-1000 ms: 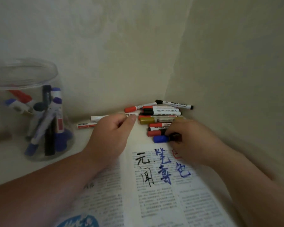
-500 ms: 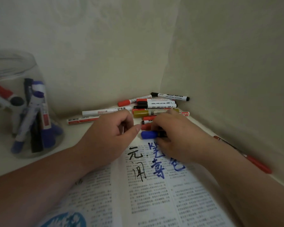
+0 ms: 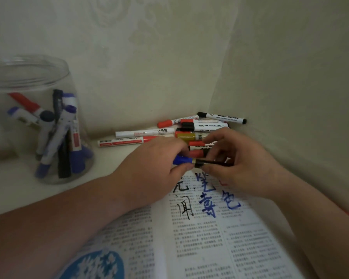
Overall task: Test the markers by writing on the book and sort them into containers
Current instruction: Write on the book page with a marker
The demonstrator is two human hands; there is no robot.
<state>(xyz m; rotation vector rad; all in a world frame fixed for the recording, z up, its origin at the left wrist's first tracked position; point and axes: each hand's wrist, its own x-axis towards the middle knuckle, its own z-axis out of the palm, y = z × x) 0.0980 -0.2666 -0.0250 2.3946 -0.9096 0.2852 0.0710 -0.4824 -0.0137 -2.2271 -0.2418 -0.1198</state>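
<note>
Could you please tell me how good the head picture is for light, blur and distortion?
Head view: light is dim, flat and yellowish; head view: wide-angle bending bows the wall corner; head view: the small print of the book is too soft to read, the large handwriting is legible, and the marker gripped by left hand and right hand looks slightly soft.

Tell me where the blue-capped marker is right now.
Head view, centre: the blue-capped marker is held between the left hand on its cap and the right hand on its barrel, above the book, just before the marker pile.
</note>
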